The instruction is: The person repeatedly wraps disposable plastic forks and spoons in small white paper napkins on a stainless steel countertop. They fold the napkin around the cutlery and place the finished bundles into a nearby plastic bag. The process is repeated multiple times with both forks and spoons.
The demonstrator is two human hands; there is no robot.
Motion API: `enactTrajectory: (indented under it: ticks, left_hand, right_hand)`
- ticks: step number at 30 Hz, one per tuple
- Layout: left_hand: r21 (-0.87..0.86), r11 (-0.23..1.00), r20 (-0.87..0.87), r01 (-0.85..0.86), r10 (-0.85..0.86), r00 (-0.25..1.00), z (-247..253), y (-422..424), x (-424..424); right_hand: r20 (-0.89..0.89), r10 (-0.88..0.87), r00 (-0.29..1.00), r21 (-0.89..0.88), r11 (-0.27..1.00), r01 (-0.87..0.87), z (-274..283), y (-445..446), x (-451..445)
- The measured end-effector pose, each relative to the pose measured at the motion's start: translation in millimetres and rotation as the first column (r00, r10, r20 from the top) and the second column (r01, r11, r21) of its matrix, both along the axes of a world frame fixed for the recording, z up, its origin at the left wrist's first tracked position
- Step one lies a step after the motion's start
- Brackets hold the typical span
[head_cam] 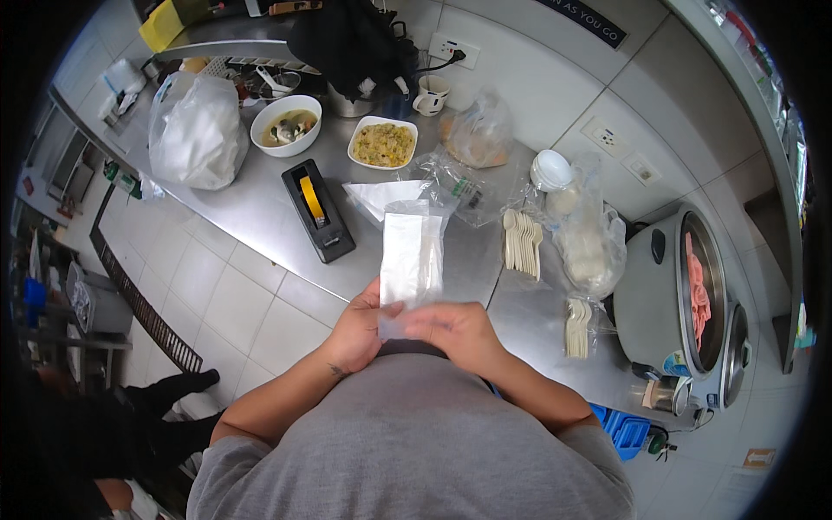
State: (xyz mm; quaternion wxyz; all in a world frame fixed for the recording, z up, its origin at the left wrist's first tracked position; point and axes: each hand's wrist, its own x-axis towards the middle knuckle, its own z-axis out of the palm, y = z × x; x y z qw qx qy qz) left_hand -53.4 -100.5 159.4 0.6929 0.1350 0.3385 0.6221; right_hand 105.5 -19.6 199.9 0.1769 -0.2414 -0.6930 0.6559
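Note:
My left hand [356, 328] holds a clear plastic sleeve [437, 224] by its lower end. Inside the sleeve lies a folded white paper napkin [401, 253], with a pale strip beside it that I cannot make out. My right hand [465, 333] is blurred, its fingers at the sleeve's lower end, where a flap of plastic hangs down. Whether those fingers grip the plastic is unclear. Just beyond the sleeve, white paper [383, 197] lies on the steel counter [471, 273]. A black tape dispenser [318, 211] with yellow tape stands to the left.
Cream plastic spoons [522, 244] and more wrapped cutlery [576, 328] lie right, near a large rice cooker [650, 286]. Farther back stand a soup bowl [286, 127], a dish of fried rice [382, 144] and a white plastic bag [198, 133]. A person's dark-clothed legs [162, 403] show at lower left.

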Motion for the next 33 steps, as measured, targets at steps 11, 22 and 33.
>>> enactTrajectory:
  ticks: [11,22,33]
  left_hand:
    - [0.096,0.988,-0.231,-0.121,0.141,0.963,1,6,-84]
    - [0.251,0.843,-0.415,-0.477,0.538,0.733,21,-18,-217]
    - [0.154,0.866,-0.184,-0.475,0.498,0.848,2,-24,-217]
  right_hand:
    - [-0.049,-0.471,0.880,-0.355,0.832,0.426,-31,16,-94]
    - [0.546,-0.019,0.837,-0.448,0.838,0.311,-106,56,-213]
    - [0.016,-0.287,0.958,-0.416,0.869,0.268,-165,12,-168]
